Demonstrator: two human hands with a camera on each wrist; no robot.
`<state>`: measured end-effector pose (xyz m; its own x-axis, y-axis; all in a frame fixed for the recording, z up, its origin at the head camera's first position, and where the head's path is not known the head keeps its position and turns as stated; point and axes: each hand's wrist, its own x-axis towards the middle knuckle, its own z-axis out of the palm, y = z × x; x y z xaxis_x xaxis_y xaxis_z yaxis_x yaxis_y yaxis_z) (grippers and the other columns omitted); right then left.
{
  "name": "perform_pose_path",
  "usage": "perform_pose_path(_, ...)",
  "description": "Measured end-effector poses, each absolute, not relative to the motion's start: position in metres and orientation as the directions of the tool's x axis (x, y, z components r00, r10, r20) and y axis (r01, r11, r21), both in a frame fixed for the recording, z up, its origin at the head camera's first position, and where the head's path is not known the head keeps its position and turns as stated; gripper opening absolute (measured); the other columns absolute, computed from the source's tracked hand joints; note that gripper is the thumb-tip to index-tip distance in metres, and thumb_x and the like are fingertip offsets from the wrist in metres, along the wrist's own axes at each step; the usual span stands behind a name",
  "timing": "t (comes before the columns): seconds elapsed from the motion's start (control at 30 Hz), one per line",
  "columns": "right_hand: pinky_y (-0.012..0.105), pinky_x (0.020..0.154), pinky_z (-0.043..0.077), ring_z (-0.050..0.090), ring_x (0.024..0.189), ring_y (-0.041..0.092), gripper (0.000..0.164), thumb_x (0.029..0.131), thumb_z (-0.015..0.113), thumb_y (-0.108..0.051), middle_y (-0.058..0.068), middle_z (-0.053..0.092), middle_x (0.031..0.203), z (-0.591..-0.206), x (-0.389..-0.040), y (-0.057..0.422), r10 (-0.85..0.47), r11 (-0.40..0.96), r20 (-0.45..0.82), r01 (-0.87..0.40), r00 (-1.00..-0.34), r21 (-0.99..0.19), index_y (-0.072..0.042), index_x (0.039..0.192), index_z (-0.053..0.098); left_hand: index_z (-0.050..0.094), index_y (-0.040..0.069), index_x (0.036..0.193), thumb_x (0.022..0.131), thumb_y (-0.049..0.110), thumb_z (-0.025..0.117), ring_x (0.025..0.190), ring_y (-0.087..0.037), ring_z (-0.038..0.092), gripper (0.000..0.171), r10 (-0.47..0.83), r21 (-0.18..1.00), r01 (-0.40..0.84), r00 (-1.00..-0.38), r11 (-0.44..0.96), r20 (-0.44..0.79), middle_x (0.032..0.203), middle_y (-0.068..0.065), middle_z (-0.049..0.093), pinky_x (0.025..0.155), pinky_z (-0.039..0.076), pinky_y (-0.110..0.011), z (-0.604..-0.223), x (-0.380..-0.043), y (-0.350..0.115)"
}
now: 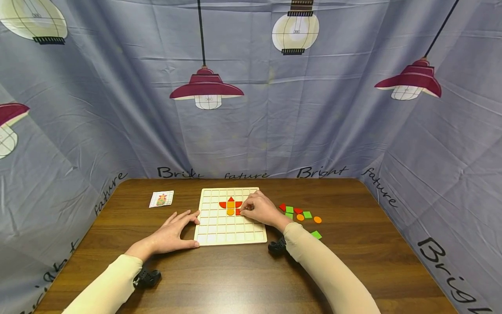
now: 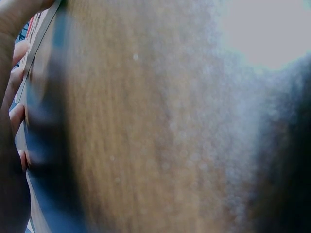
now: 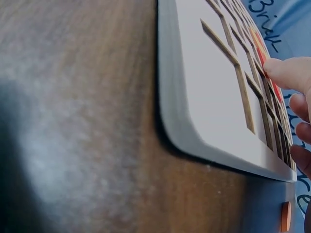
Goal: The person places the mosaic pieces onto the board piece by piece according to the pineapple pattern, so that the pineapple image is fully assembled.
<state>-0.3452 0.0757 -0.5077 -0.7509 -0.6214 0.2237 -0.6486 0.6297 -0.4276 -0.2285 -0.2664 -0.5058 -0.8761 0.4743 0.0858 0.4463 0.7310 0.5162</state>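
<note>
A pale wooden grid board (image 1: 219, 229) lies on the table. On it a red triangle (image 1: 231, 199) stands above an orange square (image 1: 231, 204), with an orange circle (image 1: 230, 212) below and red curved pieces (image 1: 222, 204) at the sides. My right hand (image 1: 260, 209) reaches over the board's right side, thumb and fingertips pinching a red piece (image 1: 237, 212) beside the circle; the fingers partly hide it. In the right wrist view the thumb (image 3: 286, 74) meets red. My left hand (image 1: 172, 233) is spread along the board's left edge, thumb at the near corner, fingertips touching the side.
Right of the board lie loose red, green and orange pieces, among them a green one (image 1: 316, 235) nearer the front and an orange circle (image 1: 317, 220). A pattern card (image 1: 161, 199) lies at the back left. Printed curtains (image 1: 251, 131) surround the brown table (image 1: 219, 279).
</note>
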Motion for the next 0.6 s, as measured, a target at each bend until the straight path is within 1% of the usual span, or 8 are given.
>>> perform_pose_path(0.17, 0.027, 0.078, 0.044, 0.046, 0.088, 0.008, 0.006, 0.09, 0.081, -0.032, -0.019, 0.058, 0.082, -0.507, -0.342, 0.076, -0.612, 0.638, 0.219, -0.639, -0.759, -0.431, -0.029, 0.087, 0.077, 0.057, 0.019, 0.124, 0.085, 0.056, 0.078, 0.15, -0.04, 0.028, 0.058, 0.473, 0.516, 0.446, -0.877, 0.731, 0.088, 0.162, -0.01, 0.038, 0.12, 0.006, -0.066, -0.506, -0.229, -0.267)
perform_pose_path(0.3, 0.028, 0.078, 0.044, 0.046, 0.087, 0.008, 0.003, 0.091, 0.08, -0.032, -0.019, 0.059, 0.085, -0.503, -0.341, 0.082, -0.616, 0.631, 0.21, -0.635, -0.759, -0.445, -0.029, 0.091, 0.079, 0.057, 0.019, 0.125, 0.085, 0.056, 0.077, 0.15, -0.041, 0.028, 0.058, 0.476, 0.52, 0.447, -0.875, 0.728, 0.085, 0.162, -0.011, 0.038, 0.12, 0.006, -0.066, -0.507, -0.228, -0.266)
perform_pose_path(0.43, 0.031, 0.074, 0.044, 0.045, 0.085, 0.011, 0.004, 0.093, 0.078, -0.029, -0.017, 0.06, 0.086, -0.495, -0.342, 0.097, -0.588, 0.633, 0.199, -0.6, -0.784, -0.489, -0.029, 0.096, 0.08, 0.057, 0.02, 0.124, 0.085, 0.056, 0.078, 0.15, -0.041, 0.028, 0.058, 0.475, 0.518, 0.448, -0.876, 0.729, 0.09, 0.161, -0.01, 0.04, 0.12, 0.007, -0.066, -0.508, -0.228, -0.266)
perform_pose_path(0.6, 0.032, 0.073, 0.044, 0.045, 0.085, 0.012, 0.006, 0.093, 0.078, -0.03, -0.016, 0.06, 0.087, -0.488, -0.346, 0.123, -0.541, 0.656, 0.219, -0.57, -0.812, -0.494, -0.026, 0.098, 0.08, 0.057, 0.019, 0.124, 0.085, 0.057, 0.078, 0.15, -0.042, 0.029, 0.058, 0.473, 0.515, 0.451, -0.876, 0.729, 0.096, 0.161, -0.01, 0.04, 0.12, 0.007, -0.066, -0.507, -0.229, -0.266)
